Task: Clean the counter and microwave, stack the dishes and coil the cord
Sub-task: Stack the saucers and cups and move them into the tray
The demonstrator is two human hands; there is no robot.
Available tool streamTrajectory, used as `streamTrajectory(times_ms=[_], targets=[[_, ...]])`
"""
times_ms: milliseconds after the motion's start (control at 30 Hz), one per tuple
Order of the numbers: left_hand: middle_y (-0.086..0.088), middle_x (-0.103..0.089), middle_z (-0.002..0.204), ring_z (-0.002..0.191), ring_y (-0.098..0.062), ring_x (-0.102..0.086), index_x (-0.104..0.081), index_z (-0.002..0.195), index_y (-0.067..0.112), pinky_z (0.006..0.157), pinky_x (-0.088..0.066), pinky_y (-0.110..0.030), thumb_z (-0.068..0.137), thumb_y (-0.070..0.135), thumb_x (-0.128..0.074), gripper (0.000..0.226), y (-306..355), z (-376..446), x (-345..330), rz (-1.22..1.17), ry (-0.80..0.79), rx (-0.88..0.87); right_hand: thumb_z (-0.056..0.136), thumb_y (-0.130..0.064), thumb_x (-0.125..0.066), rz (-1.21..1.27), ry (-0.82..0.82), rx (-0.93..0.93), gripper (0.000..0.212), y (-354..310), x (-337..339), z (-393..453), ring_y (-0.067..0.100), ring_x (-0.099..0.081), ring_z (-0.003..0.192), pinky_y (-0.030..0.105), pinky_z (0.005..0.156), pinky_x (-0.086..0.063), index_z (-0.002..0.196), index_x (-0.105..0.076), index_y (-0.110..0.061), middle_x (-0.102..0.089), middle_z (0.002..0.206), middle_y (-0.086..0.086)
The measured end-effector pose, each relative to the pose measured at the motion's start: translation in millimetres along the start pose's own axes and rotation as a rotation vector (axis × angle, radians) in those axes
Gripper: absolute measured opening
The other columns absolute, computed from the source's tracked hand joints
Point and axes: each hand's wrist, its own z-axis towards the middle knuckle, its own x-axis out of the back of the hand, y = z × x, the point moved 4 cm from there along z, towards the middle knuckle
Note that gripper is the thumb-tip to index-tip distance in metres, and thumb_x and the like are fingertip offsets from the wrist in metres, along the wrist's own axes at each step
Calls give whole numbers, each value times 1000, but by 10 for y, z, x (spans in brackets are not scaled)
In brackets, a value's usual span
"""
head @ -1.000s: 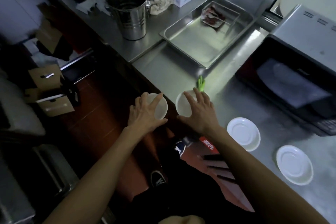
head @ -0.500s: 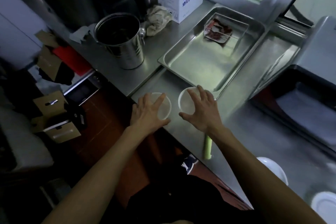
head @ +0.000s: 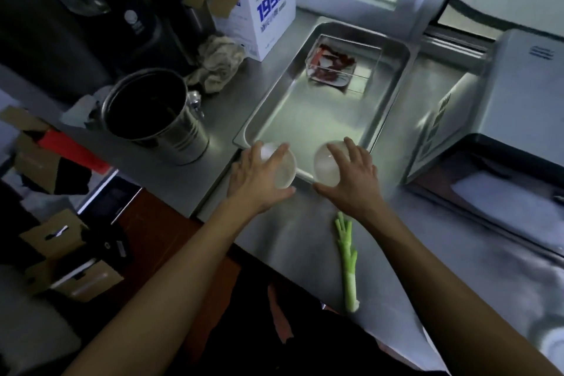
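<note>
My left hand grips a small white dish from above, fingers spread over its rim. My right hand grips a second white dish the same way. Both dishes hover side by side at the near edge of a steel tray on the steel counter. A green scallion lies on the counter below my right wrist. The microwave stands at the right with its door area dark.
A steel pot stands left of the tray, with a crumpled rag and a white "1996" carton behind it. A clear box with red scraps sits in the tray. Another white dish shows at the lower right edge.
Both hands carried their dishes forward from the counter's front edge to the tray's near rim. The view moved left and up, so the other dishes mostly left the frame.
</note>
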Motion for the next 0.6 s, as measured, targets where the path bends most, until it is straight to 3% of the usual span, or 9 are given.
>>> streamTrajectory(times_ms=[167,367,600], targets=[[-9,-8,160,145,-35,-13,-6,150,52,117,-19,-54,74,64,-68,99,29,727,38,-46,-46,-67,70,-55,-79,12,117,-93,91,91,59,361,36,-23,145,54,112,-32,148,-37,-31,-24,161,8],[-9,-6,159,144,-34,-13,-10,151,49,115,-18,-51,75,58,-71,97,-21,1586,28,-66,-114,-183,71,-55,-78,7,128,-229,89,37,61,857,35,-20,146,55,114,-29,146,-35,-33,-22,161,7],[-6,-5,158,143,-37,-11,-13,151,46,115,-20,-58,75,57,-73,97,93,2368,-79,-53,-208,-270,72,-57,-76,-27,126,-340,89,20,-59,1233,34,-18,146,56,114,-27,146,-31,-36,-17,162,6]])
